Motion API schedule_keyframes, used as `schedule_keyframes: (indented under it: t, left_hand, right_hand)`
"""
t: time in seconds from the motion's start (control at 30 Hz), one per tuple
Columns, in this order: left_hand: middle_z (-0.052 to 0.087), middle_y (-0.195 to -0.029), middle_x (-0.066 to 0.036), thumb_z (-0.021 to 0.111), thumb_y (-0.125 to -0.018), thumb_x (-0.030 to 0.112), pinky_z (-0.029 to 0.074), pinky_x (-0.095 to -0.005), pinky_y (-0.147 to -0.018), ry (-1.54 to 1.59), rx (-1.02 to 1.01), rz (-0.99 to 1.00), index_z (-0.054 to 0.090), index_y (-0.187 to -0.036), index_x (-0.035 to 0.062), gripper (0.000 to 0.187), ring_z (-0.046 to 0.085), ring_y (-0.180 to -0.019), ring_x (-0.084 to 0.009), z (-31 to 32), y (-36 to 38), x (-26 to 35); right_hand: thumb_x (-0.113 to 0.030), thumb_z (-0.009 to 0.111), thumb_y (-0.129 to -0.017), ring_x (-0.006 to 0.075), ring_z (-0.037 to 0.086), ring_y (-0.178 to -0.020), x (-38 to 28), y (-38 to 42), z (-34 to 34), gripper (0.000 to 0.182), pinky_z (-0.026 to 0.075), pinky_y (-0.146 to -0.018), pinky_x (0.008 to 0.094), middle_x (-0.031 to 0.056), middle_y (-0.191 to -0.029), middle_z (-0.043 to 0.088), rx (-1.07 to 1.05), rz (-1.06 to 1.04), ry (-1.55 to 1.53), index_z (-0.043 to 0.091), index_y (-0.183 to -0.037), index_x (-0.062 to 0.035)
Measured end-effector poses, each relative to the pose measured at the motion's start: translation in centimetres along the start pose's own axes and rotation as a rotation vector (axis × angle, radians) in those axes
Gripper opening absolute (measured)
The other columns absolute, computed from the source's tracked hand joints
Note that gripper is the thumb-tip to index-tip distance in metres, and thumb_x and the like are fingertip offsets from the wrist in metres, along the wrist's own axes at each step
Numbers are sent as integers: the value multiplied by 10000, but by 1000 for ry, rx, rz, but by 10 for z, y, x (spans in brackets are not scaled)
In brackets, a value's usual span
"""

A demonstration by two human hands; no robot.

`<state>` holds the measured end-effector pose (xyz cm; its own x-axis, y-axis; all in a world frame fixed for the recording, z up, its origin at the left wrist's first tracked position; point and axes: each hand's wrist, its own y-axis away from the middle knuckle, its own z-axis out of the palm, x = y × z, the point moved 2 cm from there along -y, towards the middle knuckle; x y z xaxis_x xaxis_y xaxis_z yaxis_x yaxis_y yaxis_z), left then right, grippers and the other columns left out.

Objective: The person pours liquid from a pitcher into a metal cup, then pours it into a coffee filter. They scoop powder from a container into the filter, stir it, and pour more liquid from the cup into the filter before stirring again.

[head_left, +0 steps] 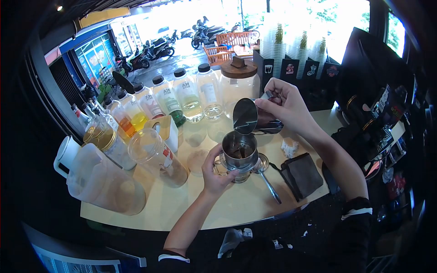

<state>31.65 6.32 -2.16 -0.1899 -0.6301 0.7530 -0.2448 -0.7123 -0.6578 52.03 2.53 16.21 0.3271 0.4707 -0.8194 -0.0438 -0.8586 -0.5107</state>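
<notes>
From here I see the left hand (217, 174) curled round the metal cup (240, 154) and glass (241, 176) beneath; the right hand (280, 101) pinches a dark metal piece (245, 117) above the cup; a slipping pinch could tip it

We faced a row of bottles (187, 98).
Beside them we saw a jar (240, 93) with a wooden lid (239, 69), then stacked cups (298, 50); a jug (107, 182) stood nearer us, and outside, motorbikes (207, 35) were parked near a bench (239, 40).
</notes>
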Motion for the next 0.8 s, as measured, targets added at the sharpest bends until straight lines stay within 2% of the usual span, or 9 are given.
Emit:
schedule_keyframes:
  t: [0.23,0.3,0.43,0.5,0.53,0.7,0.8]
  left_hand:
    - [580,-1187,-134,799,-647,466,416,-376,-972,4,-2,-16,518,-1230,-18,807,551,-1114,-244,0,0,-1]
    - [579,-1191,-134,798,-646,465,414,-377,-974,-12,0,8,519,-1230,-17,807,549,-1117,-244,-1,0,-2]
    - [578,-1195,-134,798,-646,462,414,-377,-975,-6,0,1,520,-1229,-16,803,549,-1119,-242,0,0,-2]
    - [578,-1196,-132,799,-646,458,415,-376,-973,3,0,0,518,-1231,-15,803,548,-1120,-240,0,-1,0]
    - [578,-1196,-132,799,-646,458,415,-376,-973,3,0,0,518,-1231,-15,803,548,-1120,-240,0,0,-1]
    - [578,-1191,-129,802,-646,452,416,-373,-965,21,-7,-28,512,-1237,-16,808,546,-1121,-237,0,0,-1]
    - [579,-1189,-128,800,-647,462,416,-373,-965,23,-17,-25,511,-1236,-18,813,546,-1119,-237,0,-1,-2]
  right_hand:
    - [-51,665,-837,-3,514,-611,-7,6,-6,193,442,-524,153,-39,-657,499,15,40,5,480,-788,-26]
    - [-76,692,-830,-33,329,-602,-10,8,-6,246,275,-521,155,-84,-683,424,27,104,-69,452,-778,-70]
    - [-72,693,-828,-32,324,-602,-10,9,-8,245,277,-526,156,-85,-685,417,29,82,-85,453,-776,-70]
    - [-47,660,-841,5,542,-640,-12,9,-9,186,462,-555,156,-17,-688,546,-3,-6,-7,481,-792,-27]
    - [-47,660,-841,5,542,-640,-12,9,-8,186,462,-555,156,-17,-688,546,-3,-7,-7,481,-792,-27]
    - [-107,695,-822,-7,416,-581,-4,6,-1,218,348,-505,172,-38,-652,494,-7,-37,23,498,-785,-19]
    - [-120,700,-817,-1,363,-569,-5,5,4,230,320,-497,185,-43,-634,464,3,1,23,500,-778,-15]
